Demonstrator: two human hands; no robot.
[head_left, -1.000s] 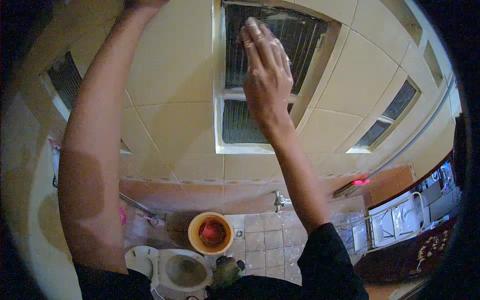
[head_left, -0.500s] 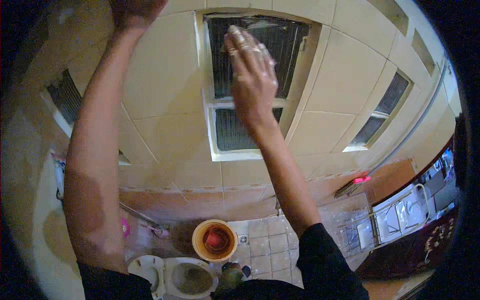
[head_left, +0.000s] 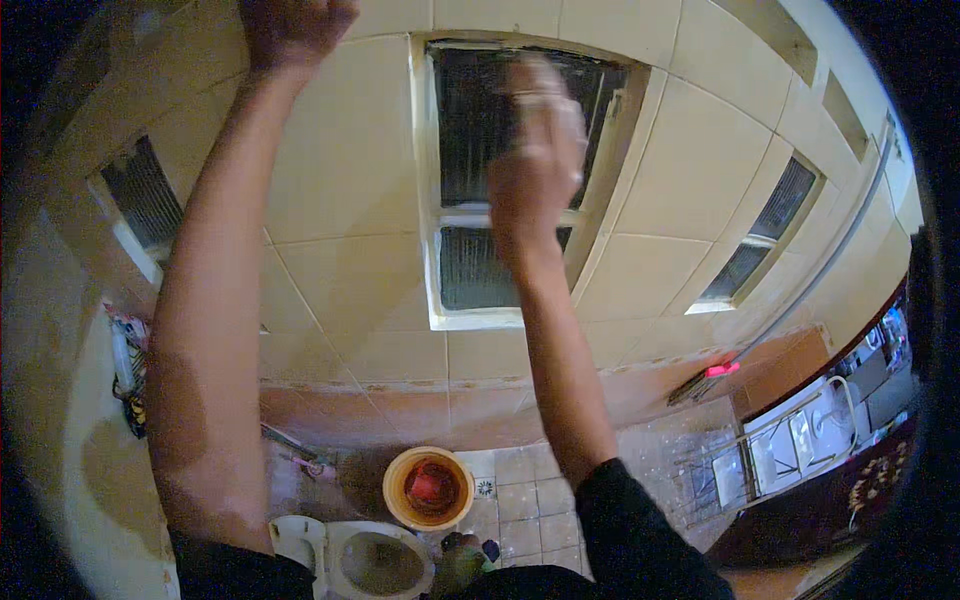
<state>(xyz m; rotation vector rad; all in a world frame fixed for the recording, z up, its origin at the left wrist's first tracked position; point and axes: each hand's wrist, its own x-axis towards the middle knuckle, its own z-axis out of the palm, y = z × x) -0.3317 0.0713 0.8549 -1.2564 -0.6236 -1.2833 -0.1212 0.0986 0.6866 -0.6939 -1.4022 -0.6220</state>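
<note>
My right hand (head_left: 540, 150) is raised in front of a window (head_left: 480, 270) with dark ribbed glass and a pale frame. Its fingers stretch upward over the upper pane (head_left: 470, 120), smeared by motion, with whitish suds on them. Whatever may lie beneath the palm is hidden. High at the left, my left hand (head_left: 300, 30) is lifted near the cream tiled wall (head_left: 340, 150). The top edge of the view cuts it off and it is dark, so its fingers cannot be made out.
Below stands an orange bucket (head_left: 395, 475) with something red inside. Beside it is a toilet (head_left: 425, 555) with its lid up. A pink-topped broom (head_left: 722, 370) leans at the right, near a white metal rack (head_left: 790, 450). Smaller windows (head_left: 140, 195) flank the middle one.
My right hand has moved a little right across the pane and is now more blurred. My left arm appears slightly further right, and the whole view has shifted somewhat.
</note>
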